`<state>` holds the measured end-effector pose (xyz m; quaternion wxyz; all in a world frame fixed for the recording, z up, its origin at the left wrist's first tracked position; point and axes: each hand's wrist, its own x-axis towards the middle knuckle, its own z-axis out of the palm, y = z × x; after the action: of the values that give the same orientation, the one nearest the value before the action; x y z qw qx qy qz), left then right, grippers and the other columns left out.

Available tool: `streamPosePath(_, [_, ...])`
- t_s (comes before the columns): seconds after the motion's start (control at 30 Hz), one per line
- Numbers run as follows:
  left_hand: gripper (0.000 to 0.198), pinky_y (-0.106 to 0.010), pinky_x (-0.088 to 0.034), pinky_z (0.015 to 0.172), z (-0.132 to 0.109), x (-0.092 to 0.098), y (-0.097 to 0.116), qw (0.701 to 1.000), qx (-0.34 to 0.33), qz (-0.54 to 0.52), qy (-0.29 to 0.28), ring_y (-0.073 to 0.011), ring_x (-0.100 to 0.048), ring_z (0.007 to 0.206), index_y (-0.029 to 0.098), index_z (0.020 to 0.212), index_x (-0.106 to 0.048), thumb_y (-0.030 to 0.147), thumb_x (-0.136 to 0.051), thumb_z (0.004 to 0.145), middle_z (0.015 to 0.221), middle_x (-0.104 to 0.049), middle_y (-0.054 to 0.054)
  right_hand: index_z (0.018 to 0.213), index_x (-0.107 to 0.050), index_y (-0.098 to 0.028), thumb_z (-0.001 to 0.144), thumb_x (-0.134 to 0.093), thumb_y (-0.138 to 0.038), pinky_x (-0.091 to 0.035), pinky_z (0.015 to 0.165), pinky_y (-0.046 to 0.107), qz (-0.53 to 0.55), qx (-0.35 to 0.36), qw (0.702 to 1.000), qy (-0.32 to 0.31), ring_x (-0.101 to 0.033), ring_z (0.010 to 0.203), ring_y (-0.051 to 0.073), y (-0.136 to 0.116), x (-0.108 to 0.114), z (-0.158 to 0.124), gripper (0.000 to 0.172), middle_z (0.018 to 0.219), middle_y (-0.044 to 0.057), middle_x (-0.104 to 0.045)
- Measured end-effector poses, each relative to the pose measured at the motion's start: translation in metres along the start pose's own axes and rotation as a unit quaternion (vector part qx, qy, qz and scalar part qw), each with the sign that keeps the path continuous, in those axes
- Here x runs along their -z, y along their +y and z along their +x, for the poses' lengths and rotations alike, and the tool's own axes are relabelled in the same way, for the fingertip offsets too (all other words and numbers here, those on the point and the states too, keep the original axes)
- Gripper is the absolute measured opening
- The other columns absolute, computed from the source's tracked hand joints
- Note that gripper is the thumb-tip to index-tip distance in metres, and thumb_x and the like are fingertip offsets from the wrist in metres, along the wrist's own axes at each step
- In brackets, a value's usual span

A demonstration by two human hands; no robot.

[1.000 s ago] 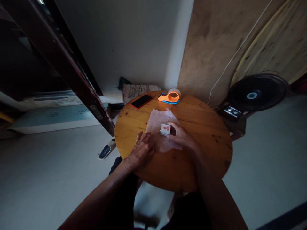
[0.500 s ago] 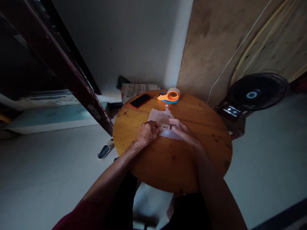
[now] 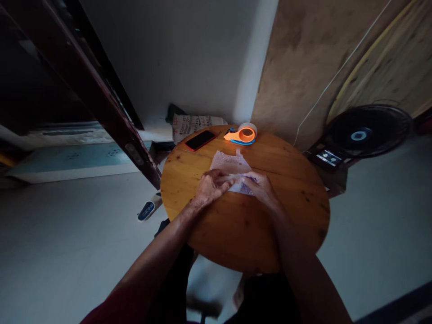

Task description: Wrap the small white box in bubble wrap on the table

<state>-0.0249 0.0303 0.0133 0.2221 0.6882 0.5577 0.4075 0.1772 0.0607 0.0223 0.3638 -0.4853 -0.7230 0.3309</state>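
A sheet of bubble wrap (image 3: 227,162) lies on the round wooden table (image 3: 232,229), with a strip of clear tape at its far edge. My left hand (image 3: 209,185) holds the near part of the wrap from the left, thumb and fingers closed on it. From the right, my right hand (image 3: 260,186) pinches the same folded part. Between the hands the wrap is bunched into a pale fold, and anything inside it is hidden.
An orange tape dispenser (image 3: 236,135) and a red-edged phone (image 3: 200,140) lie at the table's far side. Behind them is a printed sack (image 3: 189,126). A black fan (image 3: 362,135) stands at the right, a shoe (image 3: 147,210) on the floor at the left.
The small printed packet that showed between my hands is now out of sight, with the wrap folded there. My right fingers have closed on the wrap. The view has shifted slightly.
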Motion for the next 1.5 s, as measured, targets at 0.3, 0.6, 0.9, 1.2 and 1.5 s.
streamPosePath(0.3, [0.030,-0.027,-0.050,0.070,0.003,-0.019,-0.010,0.994,0.000,-0.107,-0.013,-0.0166,-0.063,0.076,0.015,0.095,-0.065,0.039,-0.066,0.078,0.086,-0.068,-0.006,0.074,-0.068,-0.018,0.078,-0.059,-0.046,-0.041,0.054,0.023,-0.009,-0.007,0.999,0.039,-0.054,0.059,0.013,0.008,-0.007,0.000,0.030,0.063,-0.001,-0.060])
streamPosePath(0.6, [0.032,-0.024,-0.048,0.072,0.004,-0.020,0.000,0.960,0.017,-0.280,-0.023,-0.0147,-0.062,0.082,0.014,0.067,-0.059,0.042,-0.072,0.072,0.102,-0.066,-0.010,0.065,-0.064,-0.018,0.076,-0.059,-0.045,-0.038,0.053,0.023,-0.043,-0.014,0.999,0.019,-0.051,0.057,0.013,0.003,-0.005,0.001,0.029,0.059,-0.001,-0.056])
streamPosePath(0.9, [0.029,-0.023,-0.045,0.066,0.007,-0.019,0.001,0.943,0.039,-0.329,-0.039,-0.0115,-0.058,0.072,0.013,0.065,-0.061,0.039,-0.073,0.069,0.084,-0.066,-0.006,0.065,-0.063,-0.019,0.075,-0.060,-0.043,-0.038,0.053,0.023,-0.034,-0.013,0.999,0.014,-0.052,0.057,0.013,0.005,-0.005,0.000,0.027,0.059,-0.002,-0.057])
streamPosePath(1.2, [0.028,-0.021,-0.040,0.054,0.009,-0.017,0.002,0.951,0.072,-0.298,-0.030,-0.0086,-0.049,0.057,0.014,0.063,-0.059,0.036,-0.075,0.067,0.064,-0.059,-0.001,0.059,-0.058,-0.020,0.076,-0.056,-0.046,-0.034,0.051,0.023,-0.117,-0.010,0.992,0.037,-0.049,0.055,0.013,0.004,-0.005,0.001,0.031,0.056,-0.002,-0.052])
streamPosePath(1.5, [0.025,-0.020,-0.037,0.052,0.011,-0.019,-0.001,0.957,0.067,-0.282,-0.027,-0.0078,-0.046,0.055,0.013,0.064,-0.058,0.034,-0.071,0.071,0.061,-0.056,0.000,0.064,-0.058,-0.021,0.084,-0.048,-0.048,-0.034,0.055,0.026,-0.222,0.004,0.974,0.055,-0.050,0.057,0.015,0.003,-0.005,-0.001,0.036,0.060,0.001,-0.059])
